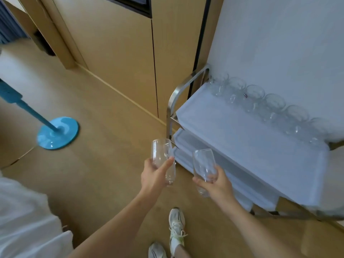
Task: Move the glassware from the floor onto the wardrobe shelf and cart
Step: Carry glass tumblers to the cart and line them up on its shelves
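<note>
Two glasses: one (163, 161) gripped by left hand (154, 175), one (203, 169) by right hand (216, 183), both held above the floor
Cart (251, 144): just right of hands
Top tray: roughly six stemmed glasses (255, 95), hard to count

Head view, looking steeply down, standing height.

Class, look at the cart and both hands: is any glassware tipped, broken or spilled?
Nothing stands out. The row of glasses stands along the back of the cart's top shelf. The left hand and right hand each grip clear, seemingly intact glasses.
</note>
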{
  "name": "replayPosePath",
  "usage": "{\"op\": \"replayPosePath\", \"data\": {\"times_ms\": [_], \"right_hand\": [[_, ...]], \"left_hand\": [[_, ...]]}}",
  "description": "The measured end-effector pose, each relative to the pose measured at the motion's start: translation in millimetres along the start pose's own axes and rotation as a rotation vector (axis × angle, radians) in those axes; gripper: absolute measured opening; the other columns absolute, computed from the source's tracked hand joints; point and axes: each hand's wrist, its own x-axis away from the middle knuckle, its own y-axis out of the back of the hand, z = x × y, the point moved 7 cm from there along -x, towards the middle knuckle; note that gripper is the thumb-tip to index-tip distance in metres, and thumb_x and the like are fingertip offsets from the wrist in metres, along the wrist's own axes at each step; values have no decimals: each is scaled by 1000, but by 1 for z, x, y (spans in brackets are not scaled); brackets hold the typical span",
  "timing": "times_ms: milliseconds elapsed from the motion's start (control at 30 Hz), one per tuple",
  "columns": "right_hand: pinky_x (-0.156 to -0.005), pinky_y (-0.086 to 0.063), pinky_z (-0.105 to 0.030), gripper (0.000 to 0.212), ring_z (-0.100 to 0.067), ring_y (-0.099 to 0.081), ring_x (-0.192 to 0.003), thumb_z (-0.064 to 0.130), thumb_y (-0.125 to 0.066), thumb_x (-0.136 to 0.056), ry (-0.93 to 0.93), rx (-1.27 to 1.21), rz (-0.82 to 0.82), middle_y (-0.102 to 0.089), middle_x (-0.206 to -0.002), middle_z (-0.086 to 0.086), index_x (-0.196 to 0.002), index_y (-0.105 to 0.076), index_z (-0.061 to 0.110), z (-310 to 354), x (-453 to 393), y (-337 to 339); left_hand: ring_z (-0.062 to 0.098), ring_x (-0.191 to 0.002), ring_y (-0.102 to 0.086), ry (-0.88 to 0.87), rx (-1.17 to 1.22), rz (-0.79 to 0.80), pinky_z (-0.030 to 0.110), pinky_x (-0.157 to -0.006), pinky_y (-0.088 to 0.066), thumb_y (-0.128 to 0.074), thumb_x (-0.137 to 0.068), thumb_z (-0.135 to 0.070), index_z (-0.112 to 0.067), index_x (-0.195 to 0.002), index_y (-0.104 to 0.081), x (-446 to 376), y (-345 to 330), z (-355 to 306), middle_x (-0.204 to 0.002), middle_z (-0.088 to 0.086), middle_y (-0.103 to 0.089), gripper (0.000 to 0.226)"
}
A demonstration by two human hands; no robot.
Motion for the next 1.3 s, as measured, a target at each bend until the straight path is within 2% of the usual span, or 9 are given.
{"op": "replayPosePath", "data": {"times_ms": [167,400,567,700,800,867,1033,1133,1300], "right_hand": [[-92,-56,-47,114,-19,-61,-111,58,-90,-58,-48,-54,60,-59,-125,0,-151,-32,26,0,-39,-16],[-93,-56,-43,98,-20,-55,-123,32,-91,-69,-180,-127,134,-52,-138,-1,-148,-34,25,-38,-84,-49],[-100,-51,-41,103,-16,-57,-120,40,-93,-63,-221,-68,83,-56,-126,7,-148,-36,27,-76,-117,-63],[-90,-55,-33,101,-11,-57,-113,47,-90,-63,-254,-115,15,-54,-109,19,-146,-37,27,-111,-148,-71],[-87,-58,-46,119,-15,-62,-109,75,-86,-41,-231,-134,-115,-55,-111,15,-142,-37,36,-144,-180,-77],[-85,-59,-46,113,-12,-64,-105,69,-88,-45,-177,-132,-203,-57,-110,14,-141,-40,36,-161,-203,-80],[-69,-50,-10,94,2,-62,-93,47,-89,-66,-48,-153,-371,-60,-110,12,-146,-42,30,-185,-257,-75],[-57,-43,-1,91,7,-60,-85,39,-89,-69,49,-182,-447,-60,-113,2,-147,-43,25,-188,-284,-69],[-60,-58,-20,93,-16,-65,-97,37,-92,-64,253,-233,-568,-59,-109,-5,-144,-45,24,-191,-315,-50]], "left_hand": [[38,-87,-71,17,-107,4,41,-59,-61,-89,-52,-63,-18,-117,-54,-32,-15,-15,-106,13,-59,87],[26,-69,-70,142,-223,13,42,-61,-62,-90,-63,-51,-15,-117,-55,-94,-29,22,-106,20,-59,74],[30,-94,-71,206,-295,53,47,-70,-63,-89,-60,-60,-22,-125,-54,-136,-35,68,-109,12,-62,84],[21,-84,-72,193,-272,112,38,-65,-62,-86,-72,-48,-21,-129,-54,-176,-49,93,-112,13,-64,71],[24,-87,-71,149,-275,203,35,-61,-60,-82,-79,-42,-19,-120,-57,-224,-73,113,-113,19,-63,53],[26,-90,-69,103,-264,263,36,-62,-60,-83,-78,-44,-18,-116,-58,-253,-92,125,-118,20,-60,52],[22,-91,-71,-71,-236,395,43,-69,-62,-83,-75,-50,-25,-125,-59,-310,-139,143,-116,4,-68,61],[20,-96,-72,-197,-241,437,45,-78,-62,-82,-74,-53,-28,-131,-55,-331,-164,141,-115,-3,-69,68],[22,-97,-73,-395,-186,543,42,-73,-63,-85,-74,-49,-27,-135,-48,-346,-202,128,-120,6,-66,75]]}}
